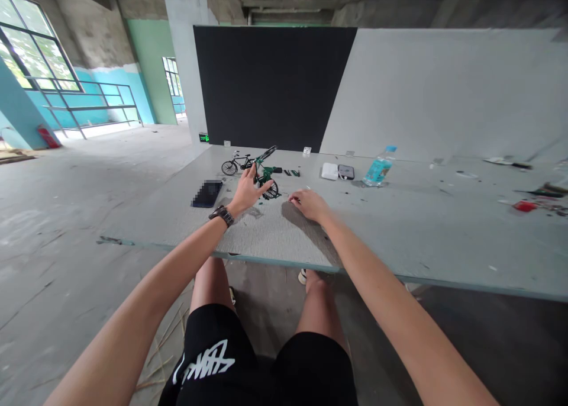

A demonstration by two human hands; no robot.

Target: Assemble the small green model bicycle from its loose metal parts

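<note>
My left hand [249,188] is at a small green and black model bicycle [267,173], thumb and fingers placed around its frame. The bicycle's near wheel shows beside my thumb, and its other wheel tilts up beyond my fingers. My right hand [309,205] rests low over the table to the right of the bicycle, its fingers curled together; whatever is in them, if anything, is too small to make out. Behind my left hand stands a black model bicycle [237,162]. Small dark green and black pieces [291,173] lie just right of the green bicycle.
A dark phone-like device [207,193] lies left of my left hand. On the right are a white case [329,171], a grey device [346,172] and a bottle with blue label [379,168]. Red and dark items [526,206] lie far right. A panel [275,86] rises behind the table [399,234].
</note>
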